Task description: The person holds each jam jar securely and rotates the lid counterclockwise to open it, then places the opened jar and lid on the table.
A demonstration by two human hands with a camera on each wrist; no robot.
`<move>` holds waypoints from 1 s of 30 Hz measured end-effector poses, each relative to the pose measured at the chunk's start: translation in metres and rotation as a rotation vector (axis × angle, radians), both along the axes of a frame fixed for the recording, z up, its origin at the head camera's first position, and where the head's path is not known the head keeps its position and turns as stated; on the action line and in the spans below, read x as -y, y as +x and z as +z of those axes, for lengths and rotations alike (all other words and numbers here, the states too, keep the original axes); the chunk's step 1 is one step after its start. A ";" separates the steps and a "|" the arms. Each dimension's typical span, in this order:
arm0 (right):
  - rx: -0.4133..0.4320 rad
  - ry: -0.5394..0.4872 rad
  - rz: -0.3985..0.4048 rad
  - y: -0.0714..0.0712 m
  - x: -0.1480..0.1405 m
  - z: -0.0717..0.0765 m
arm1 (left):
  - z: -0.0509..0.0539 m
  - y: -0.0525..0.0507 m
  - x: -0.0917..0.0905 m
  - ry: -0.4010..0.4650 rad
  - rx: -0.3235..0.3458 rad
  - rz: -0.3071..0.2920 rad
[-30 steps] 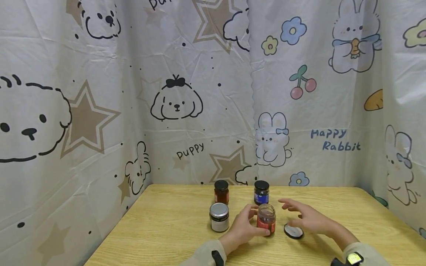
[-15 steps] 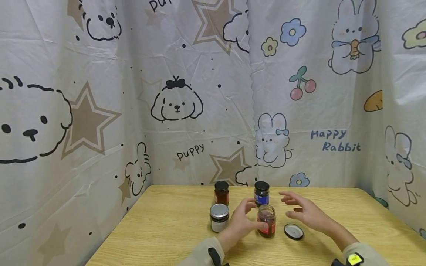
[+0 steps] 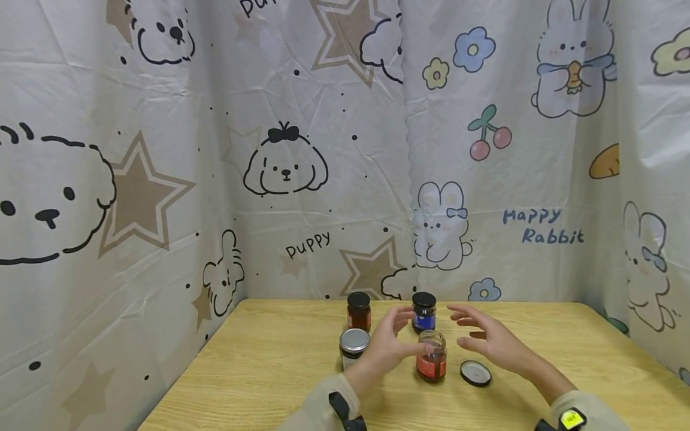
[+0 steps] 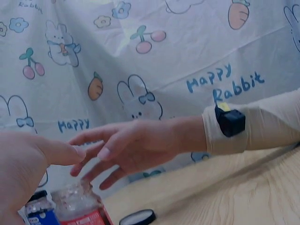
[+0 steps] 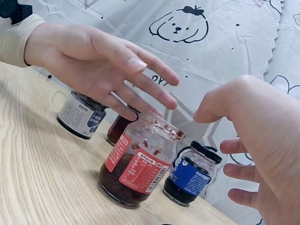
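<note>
An uncapped glass jar (image 3: 431, 366) with a red label and dark red contents stands upright on the table. Its black-rimmed lid (image 3: 476, 373) lies beside it, pale inside facing up. My left hand (image 3: 384, 342) hovers at the jar's left, fingers spread; in the right wrist view that hand (image 5: 101, 63) is above and behind the rim, holding nothing. On the other side my right hand (image 3: 498, 342) hangs in the air beyond the lid, fingers loosely bent around nothing. A blue-labelled jar (image 5: 191, 177) with a black lid stands behind the uncapped one.
A silver-lidded jar (image 3: 354, 342) stands to the left, partly hidden by my left hand. Behind it is a dark red jar (image 3: 359, 311) with a black lid. Printed curtains (image 3: 323, 149) enclose the wooden table (image 3: 259, 359) at the back and sides.
The left hand has let go of the uncapped jar and moved up and away to the left. The right hand has lifted off the lid area and risen slightly. The jars stay put.
</note>
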State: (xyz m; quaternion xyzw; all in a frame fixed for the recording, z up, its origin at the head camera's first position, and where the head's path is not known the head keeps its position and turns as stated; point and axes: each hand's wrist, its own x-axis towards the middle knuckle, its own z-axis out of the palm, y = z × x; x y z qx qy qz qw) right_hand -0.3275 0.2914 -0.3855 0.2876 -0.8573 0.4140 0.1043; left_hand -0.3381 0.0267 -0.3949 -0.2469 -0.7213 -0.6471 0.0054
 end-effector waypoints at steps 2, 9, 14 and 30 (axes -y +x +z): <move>-0.023 0.002 0.005 0.001 0.002 0.001 | 0.004 0.000 0.001 0.006 -0.007 0.001; -0.040 -0.002 0.001 0.004 0.006 0.002 | 0.015 -0.007 0.019 -0.049 -0.121 0.025; -0.041 -0.006 0.001 0.006 0.010 0.005 | 0.024 -0.020 0.045 -0.099 -0.248 0.034; -0.184 -0.017 0.030 0.011 0.029 0.010 | 0.024 -0.048 0.090 -0.180 -0.225 -0.018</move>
